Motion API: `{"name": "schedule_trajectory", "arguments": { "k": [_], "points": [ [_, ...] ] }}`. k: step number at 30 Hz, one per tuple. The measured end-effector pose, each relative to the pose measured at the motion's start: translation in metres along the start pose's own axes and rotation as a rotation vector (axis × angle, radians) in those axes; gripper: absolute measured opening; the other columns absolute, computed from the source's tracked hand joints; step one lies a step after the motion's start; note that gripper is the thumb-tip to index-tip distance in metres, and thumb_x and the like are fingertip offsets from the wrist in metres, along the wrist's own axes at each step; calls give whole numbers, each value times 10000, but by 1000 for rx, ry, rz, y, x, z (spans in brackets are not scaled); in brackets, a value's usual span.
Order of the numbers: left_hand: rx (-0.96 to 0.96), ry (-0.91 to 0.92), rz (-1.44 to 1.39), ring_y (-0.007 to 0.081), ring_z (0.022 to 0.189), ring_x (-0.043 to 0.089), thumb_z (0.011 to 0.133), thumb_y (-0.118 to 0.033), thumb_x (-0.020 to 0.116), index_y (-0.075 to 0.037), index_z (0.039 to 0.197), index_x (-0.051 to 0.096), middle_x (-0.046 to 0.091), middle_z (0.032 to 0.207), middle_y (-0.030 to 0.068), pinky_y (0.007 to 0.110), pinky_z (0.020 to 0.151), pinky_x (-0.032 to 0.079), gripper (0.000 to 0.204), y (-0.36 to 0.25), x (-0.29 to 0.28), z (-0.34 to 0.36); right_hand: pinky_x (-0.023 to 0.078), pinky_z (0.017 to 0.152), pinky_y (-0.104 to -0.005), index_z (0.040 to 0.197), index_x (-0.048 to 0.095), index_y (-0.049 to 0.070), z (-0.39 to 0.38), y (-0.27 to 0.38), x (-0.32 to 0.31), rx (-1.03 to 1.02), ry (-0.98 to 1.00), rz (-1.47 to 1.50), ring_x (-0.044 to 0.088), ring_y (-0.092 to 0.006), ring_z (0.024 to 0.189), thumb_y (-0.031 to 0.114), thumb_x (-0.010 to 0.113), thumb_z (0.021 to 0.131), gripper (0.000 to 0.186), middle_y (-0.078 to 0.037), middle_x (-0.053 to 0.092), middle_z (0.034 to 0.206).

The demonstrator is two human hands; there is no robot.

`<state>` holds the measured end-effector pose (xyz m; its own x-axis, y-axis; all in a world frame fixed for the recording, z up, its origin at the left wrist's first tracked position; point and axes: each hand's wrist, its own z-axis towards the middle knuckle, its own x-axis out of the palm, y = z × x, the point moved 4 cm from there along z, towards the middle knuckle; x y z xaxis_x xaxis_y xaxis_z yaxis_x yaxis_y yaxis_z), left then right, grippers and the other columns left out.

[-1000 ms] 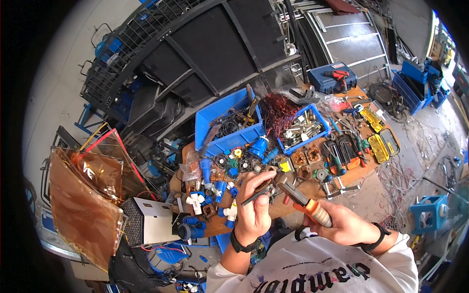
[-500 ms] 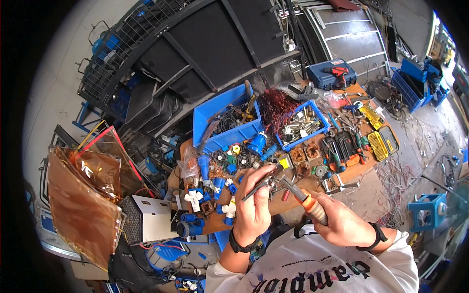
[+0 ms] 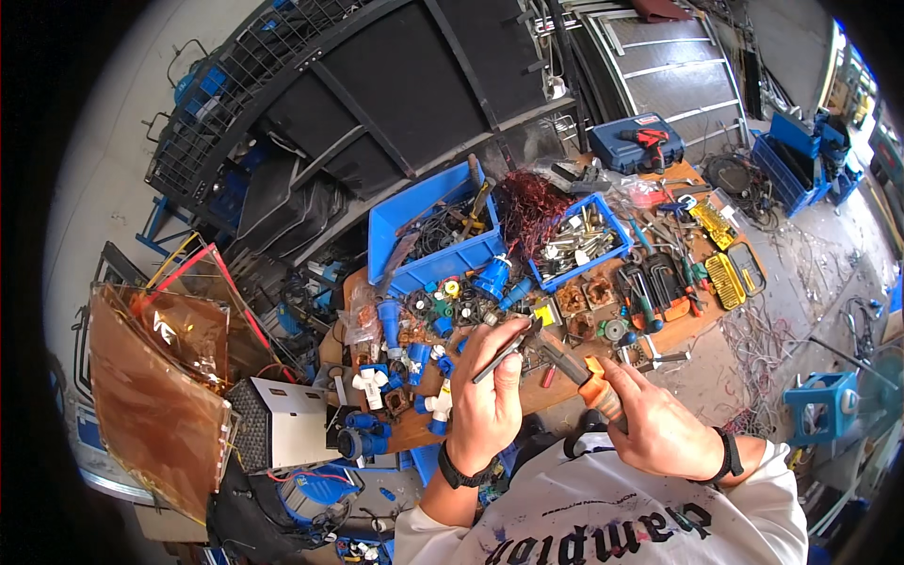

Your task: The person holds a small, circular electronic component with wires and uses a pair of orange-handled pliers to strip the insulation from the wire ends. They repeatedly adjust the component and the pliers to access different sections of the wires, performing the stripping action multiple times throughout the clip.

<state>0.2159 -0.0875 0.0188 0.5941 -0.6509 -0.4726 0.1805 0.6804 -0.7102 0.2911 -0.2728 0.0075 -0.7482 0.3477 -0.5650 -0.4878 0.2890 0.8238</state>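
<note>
Above the workbench's (image 3: 697, 344) front edge, my left hand (image 3: 485, 400) pinches a dark, narrow metal piece (image 3: 499, 356) between thumb and fingers; its exact kind is unclear. My right hand (image 3: 659, 424) is wrapped round the orange and grey handle of a flat-bladed tool (image 3: 589, 377). Its long grey blade points left and away from me, with the tip close to the far end of the metal piece; whether they touch, I cannot tell. Beyond my left hand lie blue and white plug connectors (image 3: 372, 381) and a small yellow item (image 3: 544, 314).
A large blue bin (image 3: 438, 268) of dark parts and a smaller blue tray (image 3: 584, 259) of metal fittings stand behind. Reddish wire (image 3: 532, 212) lies between them. To the right are pliers, hex keys (image 3: 664, 278), a yellow bit case (image 3: 725, 281) and a red drill (image 3: 652, 141) on a blue case.
The right hand has turned slightly, so the tool's orange handle shows from another side and its blade sits a little lower. My left hand still pinches the metal piece, nearly unmoved.
</note>
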Motion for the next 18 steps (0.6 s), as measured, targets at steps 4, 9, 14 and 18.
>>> {"name": "schedule_trajectory", "arguments": {
  "k": [4,9,14,18],
  "points": [
    [-20,13,13,332,843,585,1016,-223,468,29,1156,589,596,956,176,383,756,462,313,1,0,-1,508,827,-483,1401,279,-124,0,-3,1,-14,-9,-7,586,-479,1006,1,582,771,710,-327,511,1177],
    [-6,9,6,334,861,593,1020,-217,459,29,1160,589,606,978,180,381,765,465,311,5,2,-2,497,883,-466,1390,309,-122,4,-1,-5,41,59,48,573,-471,1083,-5,589,760,699,-337,508,1239],
    [-45,52,-31,322,886,607,1027,-217,447,30,1156,597,618,1001,179,360,790,472,316,8,3,-2,503,843,-484,1404,302,-103,2,-6,-6,32,45,8,587,-471,1023,7,589,752,720,-326,526,1184],
    [-105,68,-100,299,920,616,1030,-225,446,31,1155,600,628,1026,170,340,815,473,325,13,4,-4,489,867,-484,1375,347,-104,1,-7,-7,47,32,8,577,-481,1046,0,599,752,680,-319,561,1145]
  ]
}}
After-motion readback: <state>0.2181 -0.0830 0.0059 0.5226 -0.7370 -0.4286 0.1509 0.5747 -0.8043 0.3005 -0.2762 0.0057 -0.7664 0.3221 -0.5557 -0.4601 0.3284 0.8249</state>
